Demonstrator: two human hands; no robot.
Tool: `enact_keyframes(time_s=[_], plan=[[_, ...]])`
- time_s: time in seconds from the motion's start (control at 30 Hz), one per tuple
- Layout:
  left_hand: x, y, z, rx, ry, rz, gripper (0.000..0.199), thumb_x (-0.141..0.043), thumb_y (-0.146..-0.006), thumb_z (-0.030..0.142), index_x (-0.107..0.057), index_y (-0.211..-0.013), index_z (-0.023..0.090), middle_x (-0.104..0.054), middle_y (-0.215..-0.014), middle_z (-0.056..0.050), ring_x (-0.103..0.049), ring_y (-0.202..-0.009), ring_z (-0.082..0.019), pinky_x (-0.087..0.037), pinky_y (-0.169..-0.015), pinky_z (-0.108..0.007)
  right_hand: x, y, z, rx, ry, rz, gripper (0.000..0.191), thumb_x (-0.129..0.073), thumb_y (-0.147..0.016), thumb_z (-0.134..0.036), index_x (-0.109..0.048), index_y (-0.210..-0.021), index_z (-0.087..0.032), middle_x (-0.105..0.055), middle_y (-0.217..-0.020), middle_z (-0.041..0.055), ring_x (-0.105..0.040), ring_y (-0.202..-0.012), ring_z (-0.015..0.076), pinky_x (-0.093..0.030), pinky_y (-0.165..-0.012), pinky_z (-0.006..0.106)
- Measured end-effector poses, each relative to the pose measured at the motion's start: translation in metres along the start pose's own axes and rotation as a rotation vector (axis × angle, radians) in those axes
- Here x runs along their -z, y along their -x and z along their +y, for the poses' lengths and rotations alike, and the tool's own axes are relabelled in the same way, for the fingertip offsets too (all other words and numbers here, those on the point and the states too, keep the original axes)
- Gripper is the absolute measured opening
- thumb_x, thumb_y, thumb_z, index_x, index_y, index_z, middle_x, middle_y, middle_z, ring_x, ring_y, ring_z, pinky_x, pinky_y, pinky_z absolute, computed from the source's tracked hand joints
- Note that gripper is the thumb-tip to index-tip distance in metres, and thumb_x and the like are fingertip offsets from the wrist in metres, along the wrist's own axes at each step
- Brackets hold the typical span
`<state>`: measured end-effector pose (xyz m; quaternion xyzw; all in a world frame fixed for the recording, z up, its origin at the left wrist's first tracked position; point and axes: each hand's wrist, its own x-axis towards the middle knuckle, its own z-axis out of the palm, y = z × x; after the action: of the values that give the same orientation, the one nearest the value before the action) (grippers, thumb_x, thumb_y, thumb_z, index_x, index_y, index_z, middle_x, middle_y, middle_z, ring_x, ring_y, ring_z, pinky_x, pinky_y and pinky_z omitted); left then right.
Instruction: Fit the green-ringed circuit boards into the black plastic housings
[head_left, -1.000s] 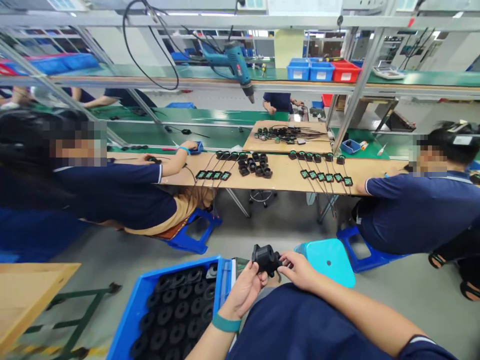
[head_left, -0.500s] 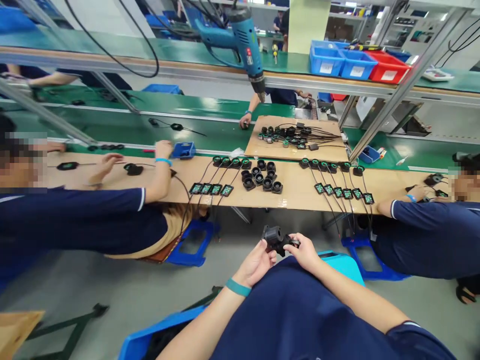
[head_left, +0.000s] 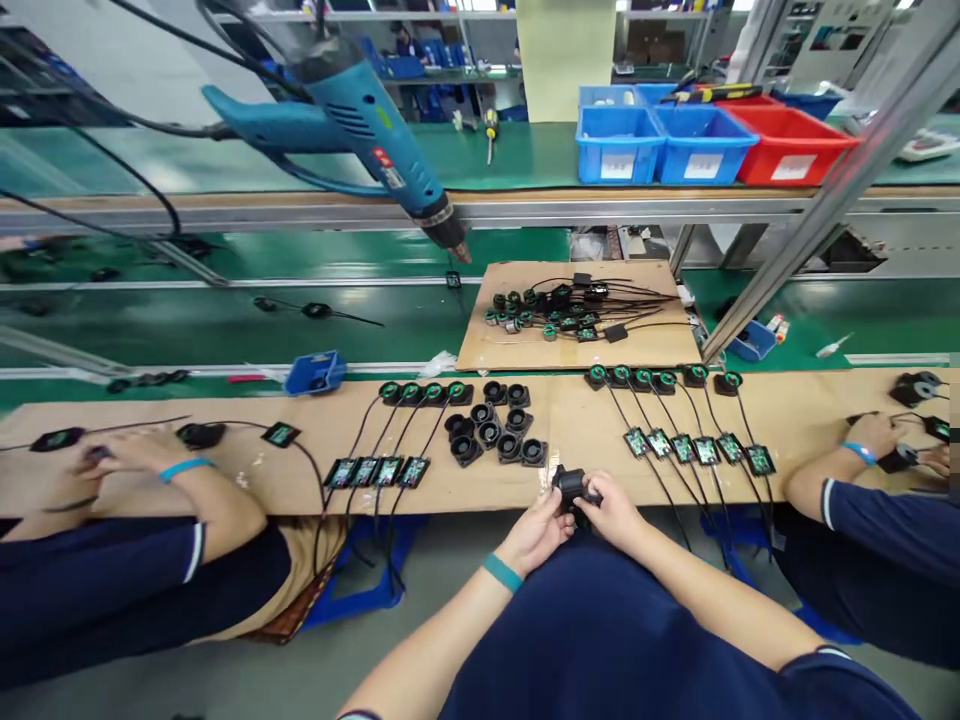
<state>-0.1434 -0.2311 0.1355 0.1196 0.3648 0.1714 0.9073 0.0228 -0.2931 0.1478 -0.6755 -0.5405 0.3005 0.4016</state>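
Observation:
My left hand [head_left: 541,522] is closed on a black plastic housing [head_left: 568,484] with a rounded barrel shape, just in front of my body at the near edge of the cardboard-covered bench. My right hand [head_left: 611,508] grips black plastic parts at the right of that housing; where one part stops and another starts is hard to make out. Just beyond my hands, several loose black round-holed housings [head_left: 489,433] are grouped on the cardboard. Rows of wired green circuit boards [head_left: 388,472] lie left of them, and similar wired boards [head_left: 682,448] lie to the right.
A blue heat gun [head_left: 375,140] hangs overhead. A cardboard sheet [head_left: 480,340] bears a heap of cabled parts. Blue bins [head_left: 619,145] and a red bin [head_left: 795,145] stand on the shelf. Co-workers sit left and right, their hands [head_left: 142,450] on black parts. A metal post [head_left: 810,190] slants at right.
My view has shifted closer to the bench, and my hands with the black parts now appear at its near edge. The co-worker at left has brought both hands together.

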Motion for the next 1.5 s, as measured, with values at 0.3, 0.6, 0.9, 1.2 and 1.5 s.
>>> enact_keyframes(time_s=[0.3,0.6,0.9,1.2,1.5], plan=[[-0.038,-0.146,0.044,0.143,0.042,0.062,0.04,-0.077,-0.083,0.049,-0.058,-0.093,0.015,-0.054,-0.07,0.001,-0.039,-0.048,-0.003,-0.021,-0.044,-0.016,0.055,-0.124,0.063,-0.113,0.247,-0.073,0.023,-0.072,-0.078,-0.015,-0.05,-0.078,-0.022,-0.059,-0.084,0.0034,-0.057,-0.085,0.0223,-0.046,-0.08,0.036],[-0.044,-0.197,0.067,0.204,0.004,0.024,0.043,-0.079,-0.081,0.05,-0.058,-0.089,0.014,-0.056,-0.073,0.0,-0.043,-0.052,-0.004,-0.027,-0.047,-0.017,0.063,-0.163,0.095,-0.151,0.36,-0.105,0.03,-0.083,-0.075,-0.021,-0.058,-0.091,-0.02,-0.065,-0.097,0.0076,-0.062,-0.096,0.0252,-0.051,-0.086,0.039],[-0.037,-0.219,0.075,0.27,-0.032,0.013,0.062,-0.077,-0.069,0.071,-0.059,-0.089,0.015,-0.052,-0.07,0.002,-0.036,-0.051,-0.005,-0.018,-0.05,-0.021,0.058,-0.18,0.111,-0.086,0.274,-0.166,0.019,-0.069,-0.081,-0.016,-0.052,-0.086,-0.022,-0.062,-0.093,0.0096,-0.062,-0.093,0.0292,-0.052,-0.084,0.044],[-0.007,-0.236,0.087,0.295,-0.087,0.008,0.065,-0.069,-0.068,0.08,-0.057,-0.082,0.017,-0.052,-0.063,0.0,-0.038,-0.05,-0.01,-0.017,-0.051,-0.023,0.051,-0.209,0.114,-0.123,0.172,-0.136,0.044,-0.065,-0.079,-0.063,-0.042,-0.072,-0.026,-0.056,-0.065,0.0015,-0.054,-0.061,0.0215,-0.045,-0.059,0.034],[-0.009,-0.241,0.093,0.174,-0.272,0.169,0.056,-0.061,-0.081,0.073,-0.053,-0.101,0.021,-0.057,-0.066,0.0,-0.054,-0.047,-0.016,-0.03,-0.05,-0.025,0.062,-0.234,0.072,-0.213,0.122,0.076,0.047,-0.07,-0.072,-0.066,-0.05,-0.076,-0.024,-0.056,-0.064,-0.0021,-0.051,-0.058,0.0162,-0.044,-0.058,0.029]])
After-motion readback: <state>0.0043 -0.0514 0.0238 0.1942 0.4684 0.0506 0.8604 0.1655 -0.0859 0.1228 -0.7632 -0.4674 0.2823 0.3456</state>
